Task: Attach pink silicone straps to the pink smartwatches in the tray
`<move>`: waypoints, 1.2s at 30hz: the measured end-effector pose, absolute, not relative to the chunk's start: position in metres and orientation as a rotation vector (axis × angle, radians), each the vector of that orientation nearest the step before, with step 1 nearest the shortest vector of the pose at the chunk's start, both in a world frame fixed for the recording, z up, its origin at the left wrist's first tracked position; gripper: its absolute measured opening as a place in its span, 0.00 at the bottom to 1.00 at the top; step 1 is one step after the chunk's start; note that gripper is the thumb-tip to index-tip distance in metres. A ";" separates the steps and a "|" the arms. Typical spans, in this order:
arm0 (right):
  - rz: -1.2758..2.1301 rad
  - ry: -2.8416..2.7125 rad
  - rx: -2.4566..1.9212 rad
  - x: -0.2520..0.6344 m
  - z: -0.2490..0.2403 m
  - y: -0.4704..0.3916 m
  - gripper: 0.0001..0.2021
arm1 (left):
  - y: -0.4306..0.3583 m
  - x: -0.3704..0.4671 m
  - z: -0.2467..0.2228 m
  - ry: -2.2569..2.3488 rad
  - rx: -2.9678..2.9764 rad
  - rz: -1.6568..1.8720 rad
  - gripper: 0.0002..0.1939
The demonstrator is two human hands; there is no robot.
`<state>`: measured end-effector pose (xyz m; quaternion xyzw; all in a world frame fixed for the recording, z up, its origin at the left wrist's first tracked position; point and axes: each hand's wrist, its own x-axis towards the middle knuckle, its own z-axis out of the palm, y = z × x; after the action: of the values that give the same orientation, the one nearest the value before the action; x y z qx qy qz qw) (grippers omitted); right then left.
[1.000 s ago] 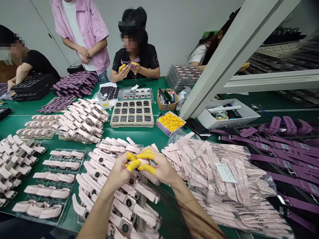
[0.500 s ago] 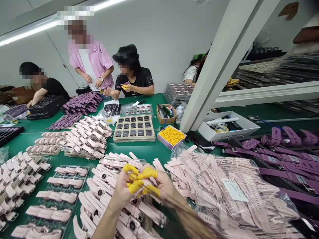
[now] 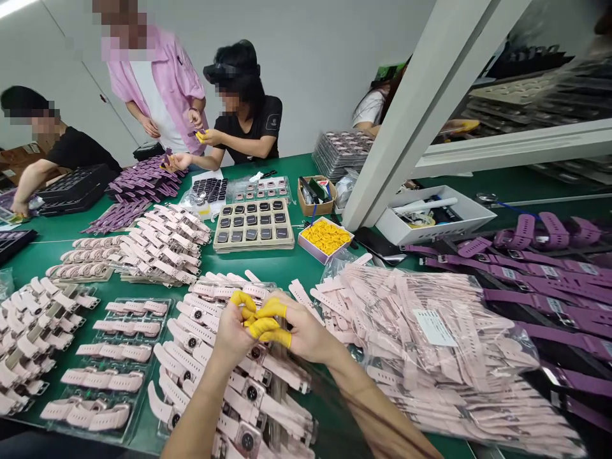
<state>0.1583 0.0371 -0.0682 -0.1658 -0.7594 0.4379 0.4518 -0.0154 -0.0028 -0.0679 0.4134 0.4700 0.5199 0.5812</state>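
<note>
A small box [image 3: 312, 250] on the green table [image 3: 289, 266] held a heap of yellow cots [image 3: 326, 236], and the brown box [image 3: 317, 208] behind it held dark packets and oddments too small to make out. To the right, the white box [image 3: 421, 234] carried a white rod, something yellow and some black items. The beige tray [image 3: 253, 245] kept dark squares [image 3: 252, 220] in three rows of five. On the left, a clear tray [image 3: 152, 370] bore five rows of pink straps [image 3: 104, 379], while on the right a clear bag [image 3: 338, 263] with a white label [image 3: 434, 327] was crammed with more. The watches [image 3: 252, 393] lay overlapping in slanting rows below the hands, with pale pink bands pierced by small holes and backs turned up to show round black sensors. Just above them the left hand [image 3: 233, 335] and the right hand [image 3: 308, 329] met, cots on thumbs and forefingers, the fingers curled in with their tips close together; what they gripped, if anything, was hidden
</note>
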 end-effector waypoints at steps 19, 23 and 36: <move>1.177 -1.732 -0.435 0.156 -0.068 0.038 0.17 | 0.003 -0.017 -0.048 0.997 0.961 1.278 0.26; 1.174 -1.742 -0.463 0.161 -0.066 0.040 0.19 | 0.004 -0.020 -0.047 0.976 0.967 1.250 0.25; 1.004 -1.953 -0.566 0.167 -0.059 0.040 0.14 | 0.006 -0.026 -0.042 1.029 1.192 1.199 0.22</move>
<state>0.1671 0.0402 -0.0590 -0.2262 -0.7802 0.4013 0.4231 -0.0265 0.0060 -0.0422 0.5034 0.4346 0.5065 0.5489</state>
